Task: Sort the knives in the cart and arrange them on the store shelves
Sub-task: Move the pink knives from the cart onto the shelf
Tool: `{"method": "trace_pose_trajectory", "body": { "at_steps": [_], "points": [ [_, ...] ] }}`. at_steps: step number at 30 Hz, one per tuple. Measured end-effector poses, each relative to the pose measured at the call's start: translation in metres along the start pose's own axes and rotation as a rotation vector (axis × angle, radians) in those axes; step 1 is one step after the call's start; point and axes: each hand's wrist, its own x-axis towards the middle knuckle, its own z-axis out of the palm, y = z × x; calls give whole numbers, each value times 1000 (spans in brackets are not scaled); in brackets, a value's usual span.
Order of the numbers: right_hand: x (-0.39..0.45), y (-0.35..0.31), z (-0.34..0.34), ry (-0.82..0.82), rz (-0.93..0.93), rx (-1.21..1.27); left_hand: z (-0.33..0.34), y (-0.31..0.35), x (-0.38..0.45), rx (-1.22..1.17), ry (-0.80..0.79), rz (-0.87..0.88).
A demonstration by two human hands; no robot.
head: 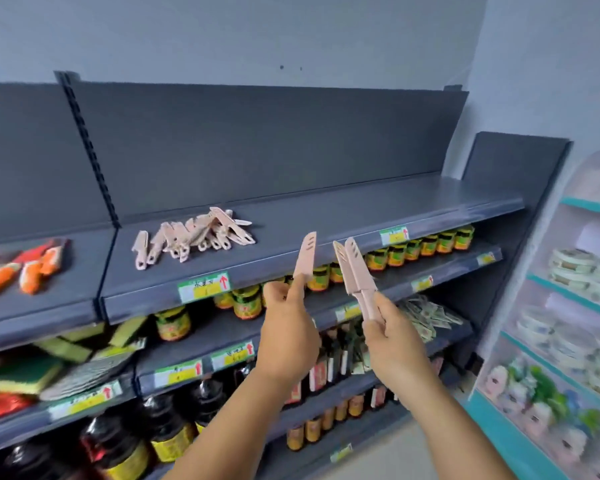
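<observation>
Both hands are raised in front of the top shelf (326, 216), a grey metal shelf. The left hand (288, 327) is closed around the handle of one pink sheathed knife (305, 259), blade pointing up. The right hand (392, 344) grips two more pink knives (352, 268) together by their handles, blades fanned upward. A pile of pink knives (194, 235) lies on the top shelf, to the left of the hands. Orange knives (25, 268) lie further left on the neighbouring shelf section. Jars (246, 301) line the shelf below.

One camera on the person's head looks forward and a bit down, close to the shelf (326, 216).
</observation>
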Motion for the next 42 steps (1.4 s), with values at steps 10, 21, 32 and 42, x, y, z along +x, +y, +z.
{"method": "trace_pose_trajectory", "body": {
  "at_steps": [10,21,32,42],
  "points": [
    [162,-56,65,-137,-204,-125,-15,-54,136,226,110,-211],
    [259,-106,141,-296,-286,-213,-29,-114,216,271,160,-423],
    [293,-112,190,-377,-175,-433,-24,-147,251,505,-133,-404],
    [303,-100,199,-393,-257,-669,-11,-158,250,619,-190,-369]
  ]
}}
